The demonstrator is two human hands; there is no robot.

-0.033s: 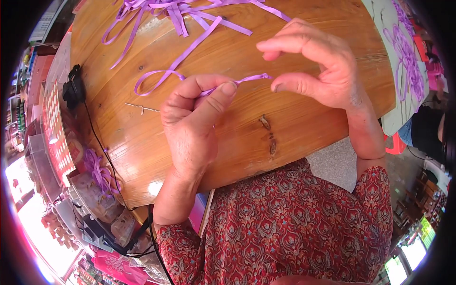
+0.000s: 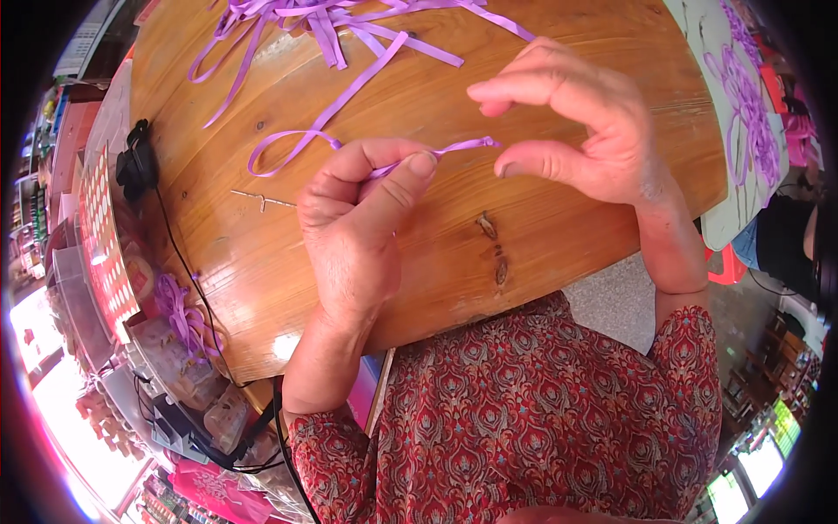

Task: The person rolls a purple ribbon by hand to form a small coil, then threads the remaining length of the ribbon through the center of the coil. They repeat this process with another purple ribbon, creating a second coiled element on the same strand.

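- The left hand is closed in a pinch, thumb pressed against the curled index finger, with a narrow purple ribbon caught between them.
- The ribbon's short end sticks out to the right past the thumb, looking twisted, with a small knot-like lump at its tip; the part inside the fist is mostly hidden.
- The right hand is about half spread, thumb and index finger curved well apart like a C, with nothing visible in its grasp.
- The ribbon's tip sits just beside the right thumb's end, seemingly without contact.
- On the left hand's other side, a purple loop reaches the knuckles and runs into a strip leading up toward the pile; its join with the held end is hidden.
- Left of the left hand, a thin metal piece lies on the wooden table.
- At the table's far side lies a pile of purple ribbons.
- At the left edge are a black object with a cord and a purple ribbon bundle.
- To the right, more purple ribbons lie on a pale surface.
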